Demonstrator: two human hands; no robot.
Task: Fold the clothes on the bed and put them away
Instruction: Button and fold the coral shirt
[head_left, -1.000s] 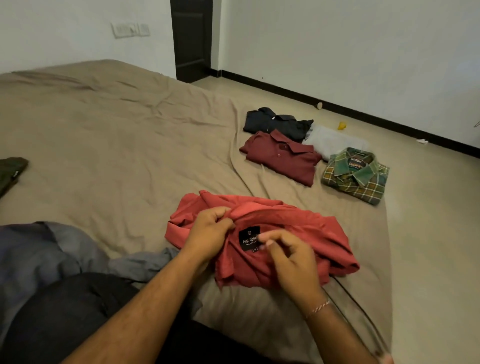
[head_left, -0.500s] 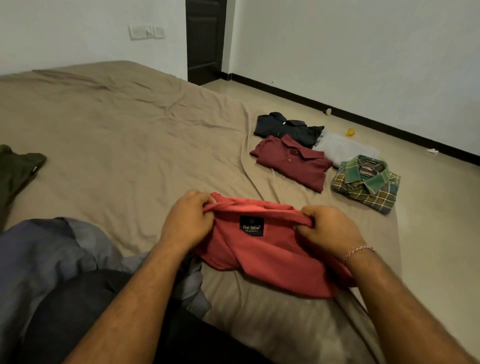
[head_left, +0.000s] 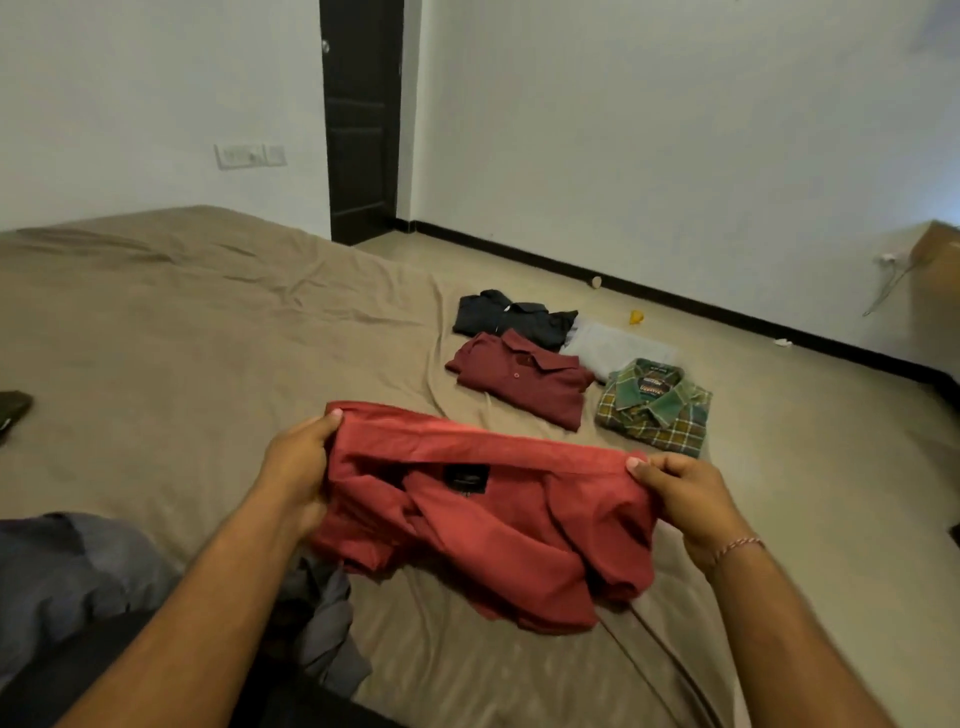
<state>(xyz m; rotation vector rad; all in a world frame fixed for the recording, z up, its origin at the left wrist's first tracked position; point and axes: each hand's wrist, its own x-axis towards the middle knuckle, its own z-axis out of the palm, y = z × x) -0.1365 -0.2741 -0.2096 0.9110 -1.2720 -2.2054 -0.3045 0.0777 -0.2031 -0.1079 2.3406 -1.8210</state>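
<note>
The left hand (head_left: 298, 467) pinches one end of the red shirt (head_left: 483, 525), whose collar edge runs crosswise (label facing up) to the right hand (head_left: 680, 499), pinching the other end; the body sags onto the bed (head_left: 182, 338) toward the person.

My forearms are bare, no sleeves showing. A thin pinkish bracelet (head_left: 737, 546) circles my right wrist. Dark trousers (head_left: 78, 670) cover my lap.

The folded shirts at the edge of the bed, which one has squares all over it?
The green plaid shirt, nearest the bed's corner. It is checked, while the maroon polo, the dark shirt and the pale grey garment are plain.
</note>
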